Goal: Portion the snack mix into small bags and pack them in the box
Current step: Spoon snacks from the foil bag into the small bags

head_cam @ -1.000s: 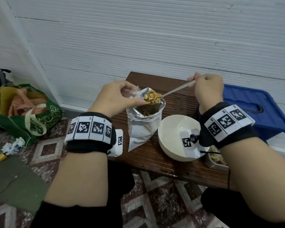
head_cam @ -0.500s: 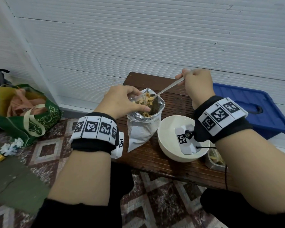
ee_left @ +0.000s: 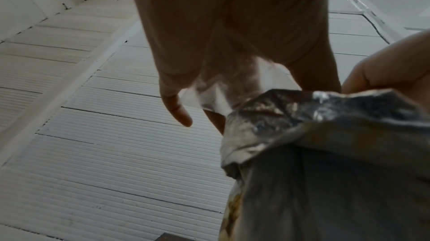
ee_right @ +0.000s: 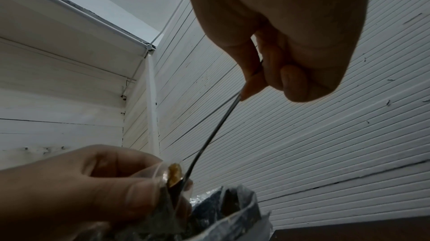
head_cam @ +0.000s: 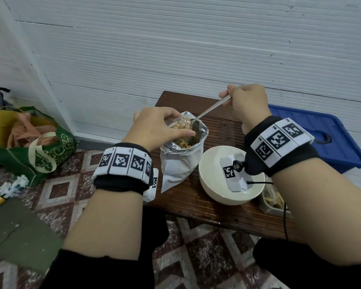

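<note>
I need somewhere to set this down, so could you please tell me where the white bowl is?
In the head view, the round white bowl sits on the brown wooden table, right of the silver foil bag.

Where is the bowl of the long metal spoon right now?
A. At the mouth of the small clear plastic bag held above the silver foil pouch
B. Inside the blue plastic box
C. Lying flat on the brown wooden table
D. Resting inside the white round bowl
A: the right hand holds the long metal spoon with its tip at the small clear plastic bag, which the left hand pinches over the silver foil pouch.
</note>
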A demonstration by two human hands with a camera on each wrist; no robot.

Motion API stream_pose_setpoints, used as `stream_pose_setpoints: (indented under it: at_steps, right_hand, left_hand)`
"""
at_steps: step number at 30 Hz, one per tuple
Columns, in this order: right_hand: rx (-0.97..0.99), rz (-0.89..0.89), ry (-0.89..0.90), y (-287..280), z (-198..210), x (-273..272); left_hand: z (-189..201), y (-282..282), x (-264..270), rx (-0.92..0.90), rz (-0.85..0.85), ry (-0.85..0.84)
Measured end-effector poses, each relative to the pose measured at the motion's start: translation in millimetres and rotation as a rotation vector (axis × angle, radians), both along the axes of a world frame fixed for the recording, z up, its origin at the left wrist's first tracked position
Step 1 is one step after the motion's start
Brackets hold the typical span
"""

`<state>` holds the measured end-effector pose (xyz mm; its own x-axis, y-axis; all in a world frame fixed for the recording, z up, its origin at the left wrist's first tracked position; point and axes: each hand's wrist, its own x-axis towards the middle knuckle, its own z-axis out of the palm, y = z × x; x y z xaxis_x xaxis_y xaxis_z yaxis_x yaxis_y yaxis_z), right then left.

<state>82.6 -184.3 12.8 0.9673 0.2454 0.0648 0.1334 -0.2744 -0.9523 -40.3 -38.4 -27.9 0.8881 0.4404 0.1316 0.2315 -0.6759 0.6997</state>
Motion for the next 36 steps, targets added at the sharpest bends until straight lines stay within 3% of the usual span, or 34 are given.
stream_pose_setpoints:
  at_steps: [8, 16, 21, 25, 29, 36]
  right_hand:
    - [0.01, 0.014, -0.115, 1, 5, -6]
    - [0.058, 0.108, -0.28, 3, 8, -13]
    - [0.249, 0.177, -0.476, -6, 15, -16]
    - [0.357, 0.04, -0.558, -16, 22, -13]
    - [0.254, -0.054, -0.54, -20, 13, -10]
    - [-0.008, 0.115, -0.638, -14, -18, -17]
  left_hand:
    - [3, -6, 1, 0.039, 0.009, -0.028]
    - [-1, -12, 5, -0.043, 0.007, -0.146]
    - [4, -5, 2, -0.143, 0.073, -0.226]
    - [2, 4, -2, -0.218, 0.13, -0.256]
    - [-4, 10, -4, -0.3, 0.105, -0.213]
    - [-3, 8, -3, -0.273, 0.112, -0.184]
